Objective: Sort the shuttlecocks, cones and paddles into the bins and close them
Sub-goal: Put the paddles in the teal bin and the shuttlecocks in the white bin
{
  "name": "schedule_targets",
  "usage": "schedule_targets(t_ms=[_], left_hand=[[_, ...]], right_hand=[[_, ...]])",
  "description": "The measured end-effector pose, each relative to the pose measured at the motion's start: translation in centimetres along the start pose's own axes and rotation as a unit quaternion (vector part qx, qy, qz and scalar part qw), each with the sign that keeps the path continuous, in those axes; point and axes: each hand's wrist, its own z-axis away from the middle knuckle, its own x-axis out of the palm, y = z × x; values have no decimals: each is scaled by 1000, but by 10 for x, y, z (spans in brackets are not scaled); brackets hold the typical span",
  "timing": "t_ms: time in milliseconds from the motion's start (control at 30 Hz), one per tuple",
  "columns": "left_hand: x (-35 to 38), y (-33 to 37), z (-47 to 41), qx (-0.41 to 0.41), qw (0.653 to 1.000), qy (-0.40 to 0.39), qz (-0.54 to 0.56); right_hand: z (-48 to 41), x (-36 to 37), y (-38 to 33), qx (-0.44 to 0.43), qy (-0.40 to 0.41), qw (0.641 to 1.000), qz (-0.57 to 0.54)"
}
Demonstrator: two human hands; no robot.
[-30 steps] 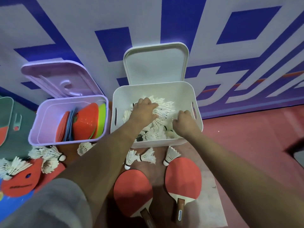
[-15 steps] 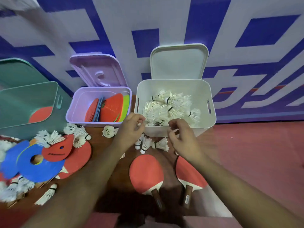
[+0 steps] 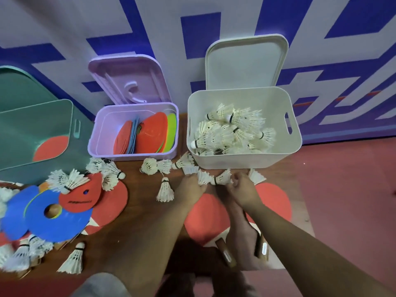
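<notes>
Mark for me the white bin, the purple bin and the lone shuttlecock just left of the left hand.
white bin [image 3: 246, 162], head view, on its near outer wall.
purple bin [image 3: 132, 157], head view, on its near wall.
lone shuttlecock [image 3: 165, 191], head view, on its feather skirt.

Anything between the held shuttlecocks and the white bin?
Nothing visible. The white plastic bin is open, lid back; the white feather shuttlecocks gripped by left hand and right hand need lifting over its near wall.
</notes>
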Motion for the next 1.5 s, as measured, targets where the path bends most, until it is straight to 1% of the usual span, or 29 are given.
schedule_targets(t_ms=[100, 167, 267, 367, 433, 533, 600, 667, 700, 767, 900, 1033, 1067, 1133, 1200, 1233, 1267, 1333, 1400, 1500], left_hand=[[10, -3, -15, 4, 999, -4, -37], [16, -6, -20, 6, 998, 6, -66], [21, -16, -24, 33, 998, 3, -61], [20, -28, -24, 77, 997, -13, 6], [13, -35, -21, 71, 993, -33, 92], [-7, -43, -8, 77, 975, -58, 200], [-25, -55, 1, 92, 968, -79, 221], [-39, -76, 5, 112, 971, -62, 200], [-47, -86, 7, 123, 973, -48, 191], [-61, -102, 9, 133, 974, -37, 181], [-83, -115, 24, 145, 964, -64, 213], [-94, -145, 38, 114, 957, -91, 251], [-96, -155, 40, 102, 954, -92, 266], [-99, -176, 47, 74, 941, -86, 317], [-102, -195, 54, 47, 931, -66, 355], [-103, -205, 57, 32, 928, -59, 367], [-105, -214, 61, 19, 924, -52, 378], [-106, -228, 65, 2, 921, -42, 387], [-106, -239, 67, -6, 922, -38, 384], [-107, -252, 66, -11, 926, -28, 377]], right_hand=[[-4, 16, -5, 72, -19, 996, -47], [-4, 24, -6, 89, -13, 993, -75], [-1, 35, -5, 95, 13, 992, -79], [12, 34, -8, 81, 49, 990, -106], [23, 31, -15, 56, 73, 990, -108], [43, 19, -29, 28, 115, 986, -120], [53, 12, -39, 11, 151, 977, -150], [57, 9, -50, 9, 166, 968, -186], [58, 11, -57, 7, 164, 966, -202], [60, 19, -76, -1, 139, 970, -199], [65, 50, -117, -57, 42, 981, -182], [64, 91, -137, -101, -58, 979, -165], [65, 97, -142, -107, -69, 978, -164], [64, 107, -153, -108, -51, 976, -181], [61, 114, -159, -80, -1, 972, -221], [57, 118, -160, -64, 13, 975, -214], [51, 125, -156, -52, 21, 983, -173], [39, 143, -146, -22, 11, 999, -25], [28, 164, -140, 26, -4, 997, 69], [22, 186, -143, 63, -8, 987, 147]])
